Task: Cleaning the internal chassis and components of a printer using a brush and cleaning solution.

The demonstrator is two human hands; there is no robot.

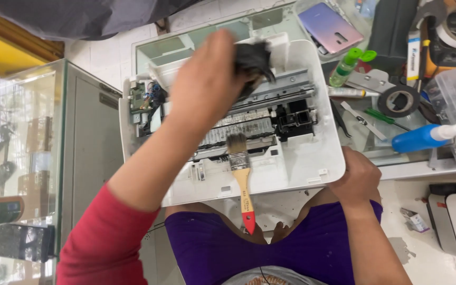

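Brush bristles away, left hand gripping rag

Bright, even daylight fills the scene, with soft, faint shadows. Motion blur smears the raised left hand at upper centre. Reflections wash over the glass display cabinet at left. Frame edges bend slightly.

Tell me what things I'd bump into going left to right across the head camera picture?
Glass cabinet → left hand holding a black cloth → paintbrush lying on the opened printer → right hand at the printer's corner → black tape roll → blue bottle.
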